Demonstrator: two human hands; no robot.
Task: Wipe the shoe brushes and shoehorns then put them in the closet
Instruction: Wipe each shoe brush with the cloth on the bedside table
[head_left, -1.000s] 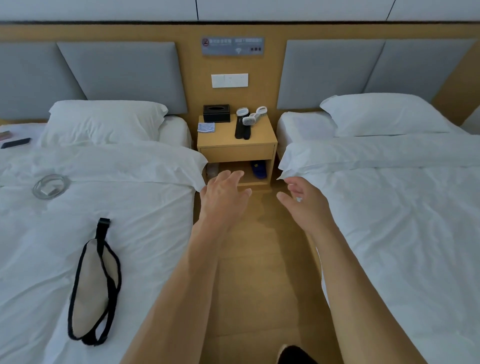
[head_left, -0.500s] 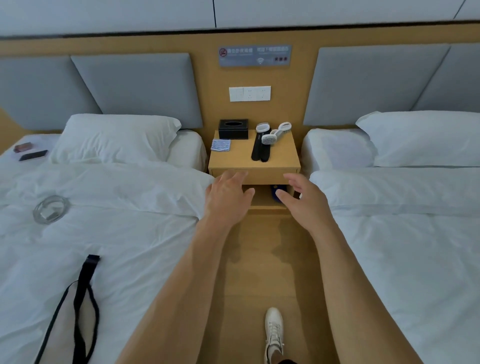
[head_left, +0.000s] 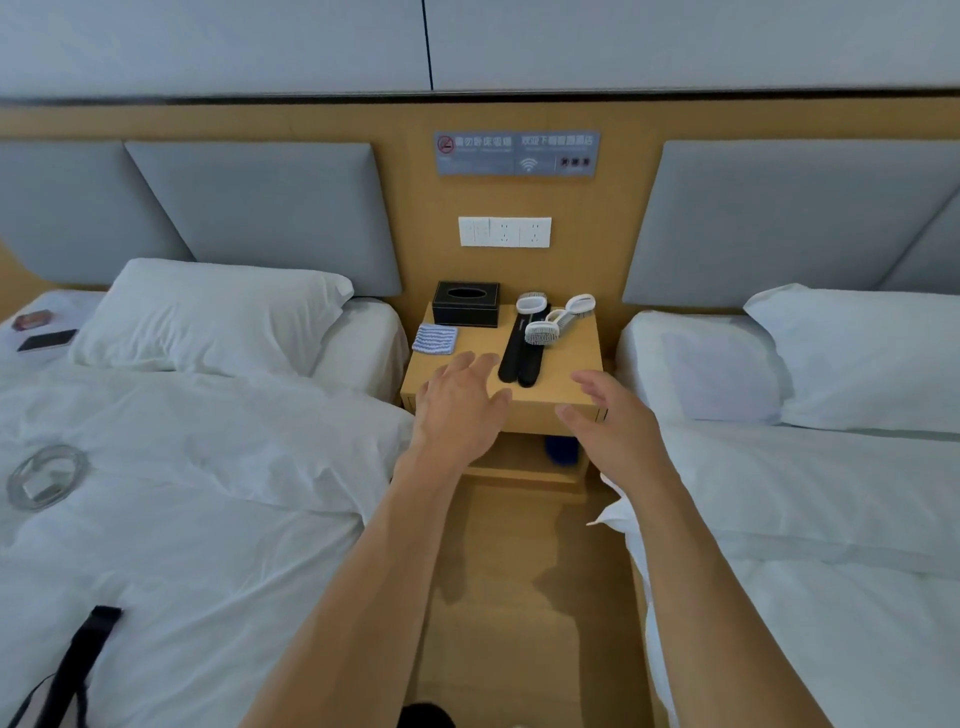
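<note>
Shoehorns (head_left: 522, 353) and brushes (head_left: 545, 325) piled together mid tabletop (head_left: 571, 358), cloth (head_left: 435, 339) just left. Both hands, left (head_left: 457, 410) and right (head_left: 613, 421), spread wide, empty, near front edge. Risk: grabbing a shoehorn drags the overlapping brush off the edge

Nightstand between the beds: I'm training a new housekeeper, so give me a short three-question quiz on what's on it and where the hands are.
1. True or false: the left hand is gripping one of the black shoehorns.
2. Which item lies at the left edge of the nightstand?
A. striped cloth
B. tissue box
C. shoe brushes
3. Fill in: the right hand holds ____.

Key
1. False; its fingers are spread, short of them.
2. A
3. nothing
</note>
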